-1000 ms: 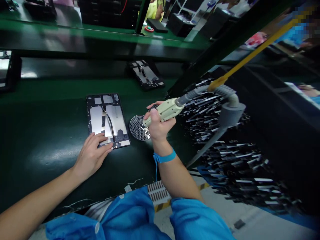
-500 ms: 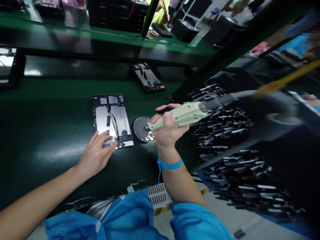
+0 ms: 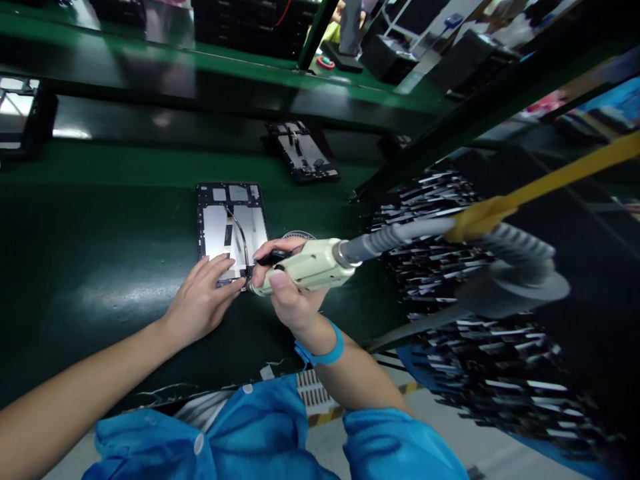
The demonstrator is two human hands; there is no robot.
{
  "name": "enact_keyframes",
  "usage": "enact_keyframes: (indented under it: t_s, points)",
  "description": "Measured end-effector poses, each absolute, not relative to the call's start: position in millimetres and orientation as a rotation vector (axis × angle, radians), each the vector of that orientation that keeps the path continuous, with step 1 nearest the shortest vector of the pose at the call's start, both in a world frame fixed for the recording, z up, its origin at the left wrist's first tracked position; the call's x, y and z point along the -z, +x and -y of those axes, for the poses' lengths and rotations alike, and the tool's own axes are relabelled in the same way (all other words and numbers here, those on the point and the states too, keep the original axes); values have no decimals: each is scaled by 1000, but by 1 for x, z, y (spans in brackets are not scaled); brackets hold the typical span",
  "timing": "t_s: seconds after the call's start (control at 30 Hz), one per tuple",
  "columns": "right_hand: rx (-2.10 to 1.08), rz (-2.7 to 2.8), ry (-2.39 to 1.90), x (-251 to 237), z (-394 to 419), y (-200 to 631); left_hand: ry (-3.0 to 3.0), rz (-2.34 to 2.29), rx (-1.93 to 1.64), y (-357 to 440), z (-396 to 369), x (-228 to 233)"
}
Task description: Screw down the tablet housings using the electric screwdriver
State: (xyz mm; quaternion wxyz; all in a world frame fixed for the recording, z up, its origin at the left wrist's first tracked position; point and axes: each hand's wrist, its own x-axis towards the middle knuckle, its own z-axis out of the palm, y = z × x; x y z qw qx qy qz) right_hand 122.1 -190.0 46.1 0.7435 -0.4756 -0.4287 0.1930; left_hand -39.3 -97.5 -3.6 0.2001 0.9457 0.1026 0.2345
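Open-tablet work on a desk; clock positions run from the tablet's centre, 12 being away from the wearer. The tablet (image 3: 234,230) lies flat, inner side up, on the green desk (image 3: 125,253), long sides approx. 12 to 6. L hand (image 3: 200,300), at 7: fingers spread, tips over the near end; pressure can't be told. R hand (image 3: 295,307), betw. 4 and 5: wrapped round the pale driver (image 3: 317,267), thumb on top, fingers by a black lever (image 3: 273,259). The driver's nose sits at approx. 5:30, at the near end; its tip is hidden, so contact is unclear. Behind it, at 3, shows only the rim of a round tray (image 3: 299,235). Stage (judged): mid-job on this unit. Done: the cable (image 3: 242,233) is laid inside. To do: prob. fastening at the near end, where both hands are; no. of screws in or outstanding too small to tell. No cover is on. Two more units, one betw. 1 and 2 (2nd unit (image 3: 307,157)), one at 10, cut by the view's edge (3rd unit (image 3: 15,113)), lie open too; finished or waiting, can't tell.
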Motion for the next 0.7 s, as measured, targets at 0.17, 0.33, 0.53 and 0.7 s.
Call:
enact_keyframes:
  t_s: [0.17, 0.33, 0.53, 0.7]
  points:
    - [-439, 921, -1050, -42, 193, 125, 2644, -296, -654, -38, 99, 0]
    - [-432, 934, -1044, -45, 191, 125, 2642, -296, -682, -37, 100, 2]
    - [-387, 881, -981, -64, 188, 121, 2537, -276, -769, -34, 101, 4]
    - [-404, 872, -946, -70, 184, 113, 2452, -263, -830, -33, 101, 4]
